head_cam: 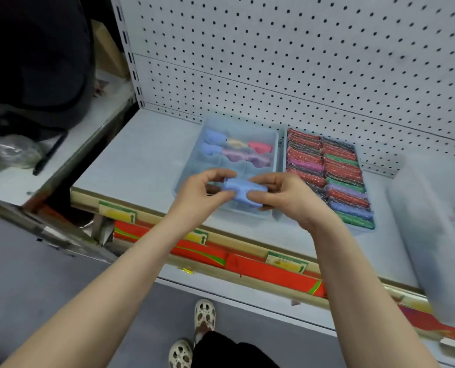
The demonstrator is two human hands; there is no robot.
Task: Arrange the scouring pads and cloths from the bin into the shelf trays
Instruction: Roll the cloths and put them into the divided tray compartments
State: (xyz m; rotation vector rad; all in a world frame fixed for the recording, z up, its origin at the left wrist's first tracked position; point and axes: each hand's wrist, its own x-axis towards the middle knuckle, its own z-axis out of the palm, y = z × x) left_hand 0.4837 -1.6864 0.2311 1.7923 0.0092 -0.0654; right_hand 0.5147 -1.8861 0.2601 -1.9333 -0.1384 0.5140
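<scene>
Both hands meet at the middle of the frame over the near end of the left tray (189,166), a clear plastic one standing on the white shelf (130,160). The left hand (202,192) and the right hand (282,197) share one folded blue cloth (243,192), each grip clamped on an end of it, thumbs pressed on the near face and fingers curled behind. The cloth is held just above the tray's front rim, not resting in it. Farther back in the same tray lie more rolled cloths (234,150), blue at the left, pale yellow and lilac in the middle, red and purple at the right. Touching that tray on its right side is the right tray (364,229), packed in two rows with glittery scouring pads (330,171) in red, green, pink and purple. At the right edge of the frame a large pale bin (428,235) stands on the shelf, blurred. White pegboard (274,49) rises behind the trays. Yellow price tags (118,211) sit along the shelf's front lip, with red packages (268,274) on the level beneath. At the bottom, sandalled feet (194,335) stand on grey floor.
</scene>
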